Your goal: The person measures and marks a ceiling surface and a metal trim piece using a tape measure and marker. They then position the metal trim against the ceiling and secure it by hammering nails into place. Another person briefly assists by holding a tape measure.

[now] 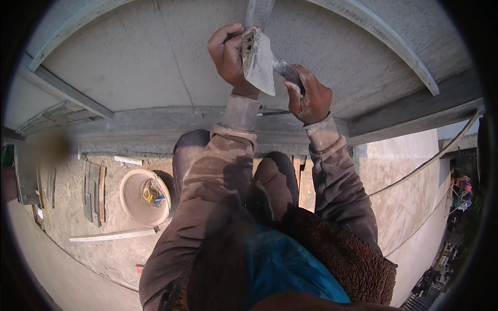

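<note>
My right hand [313,97] is closed round the dark handle of a trowel [261,65], whose flat blade is caked with pale grey mortar. The blade tilts up in front of the concrete wall. My left hand [226,56] is just left of the blade, with its fingers curled in; part of it is hidden behind the blade, so what it grips does not show. A pale metal strip [260,11] runs down the wall from the top edge and ends behind the blade, close to my left fingertips.
Curved metal strips [384,33] arch across the wall. A grey ledge [155,116] crosses below it. On the floor to the left stand a pale bucket [129,194] with cords inside, dark boards [94,194] and a white batten [111,236]. A long pole or cable [430,158] slants at right.
</note>
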`<action>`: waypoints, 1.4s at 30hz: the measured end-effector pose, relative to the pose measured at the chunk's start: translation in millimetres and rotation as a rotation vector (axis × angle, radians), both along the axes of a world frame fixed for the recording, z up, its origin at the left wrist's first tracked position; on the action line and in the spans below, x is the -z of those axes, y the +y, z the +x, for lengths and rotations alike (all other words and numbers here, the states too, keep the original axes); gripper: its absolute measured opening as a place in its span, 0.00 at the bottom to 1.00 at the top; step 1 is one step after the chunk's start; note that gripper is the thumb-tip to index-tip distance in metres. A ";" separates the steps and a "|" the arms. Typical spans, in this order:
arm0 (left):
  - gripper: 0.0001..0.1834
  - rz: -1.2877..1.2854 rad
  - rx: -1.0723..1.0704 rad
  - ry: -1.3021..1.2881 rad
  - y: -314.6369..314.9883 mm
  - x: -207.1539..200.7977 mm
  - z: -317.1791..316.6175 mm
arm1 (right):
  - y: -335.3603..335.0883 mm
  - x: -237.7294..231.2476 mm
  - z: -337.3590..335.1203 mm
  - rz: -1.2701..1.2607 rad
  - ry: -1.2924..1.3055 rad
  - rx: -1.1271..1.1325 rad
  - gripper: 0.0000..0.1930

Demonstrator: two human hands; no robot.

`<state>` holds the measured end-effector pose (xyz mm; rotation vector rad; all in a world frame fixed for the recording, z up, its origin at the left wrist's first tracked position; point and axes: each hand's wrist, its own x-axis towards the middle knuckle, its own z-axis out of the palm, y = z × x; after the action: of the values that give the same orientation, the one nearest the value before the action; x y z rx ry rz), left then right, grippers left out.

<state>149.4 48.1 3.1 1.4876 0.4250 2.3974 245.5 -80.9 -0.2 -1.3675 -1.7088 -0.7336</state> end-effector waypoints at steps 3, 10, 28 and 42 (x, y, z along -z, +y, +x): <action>0.09 0.040 -0.016 -0.037 1.9 1.0 1.6 | -4.0 -1.8 -7.9 0.010 0.017 -0.049 0.18; 0.10 0.082 -0.132 0.126 1.9 -1.7 -6.9 | -6.1 -1.2 1.0 -0.066 0.017 0.049 0.18; 0.18 0.114 -0.097 0.056 6.5 2.1 -4.7 | -9.4 -4.2 -9.8 -0.037 0.092 0.095 0.19; 0.29 -0.216 -0.020 0.366 5.2 17.2 -12.3 | -2.1 -6.7 -5.3 -0.092 0.033 0.051 0.19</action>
<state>137.1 53.3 -14.0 1.8236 0.7555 2.0129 240.3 -83.0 6.5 -1.4829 -1.7055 -0.6645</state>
